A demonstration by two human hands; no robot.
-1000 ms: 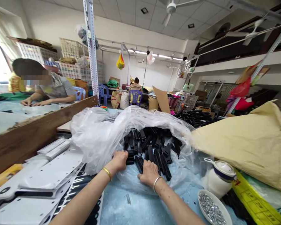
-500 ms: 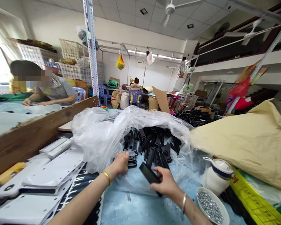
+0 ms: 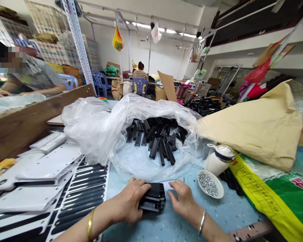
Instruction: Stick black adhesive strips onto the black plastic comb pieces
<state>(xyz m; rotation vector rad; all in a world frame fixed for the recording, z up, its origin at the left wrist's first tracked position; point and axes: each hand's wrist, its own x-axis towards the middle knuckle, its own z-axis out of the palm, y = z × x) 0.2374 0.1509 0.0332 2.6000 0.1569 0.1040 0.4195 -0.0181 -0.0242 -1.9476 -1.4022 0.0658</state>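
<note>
At the near edge of the counter (image 3: 232, 211), the left hand (image 3: 131, 203) clamps its grip on a stack of black parts (image 3: 153, 200), seemingly to align them; the right hand (image 3: 183, 201), grip released, braces its end.

Landmark: white perforated steel post (image 3: 77, 43) rising at upper left
Back wall: white wall (image 3: 166, 53), far behind and right of the post
Light: strip lights (image 3: 143, 25) glowing high to the right of the post
Storage: white crates (image 3: 53, 52) stacked just left of the post
Seating: blue chair (image 3: 101, 82) by the post's foot; farther right a person (image 3: 140, 71) sits with back turned
Divider: wooden board (image 3: 27, 122) running left from the post's foot
Upper level: dark gallery (image 3: 255, 23) far right of the post
</note>
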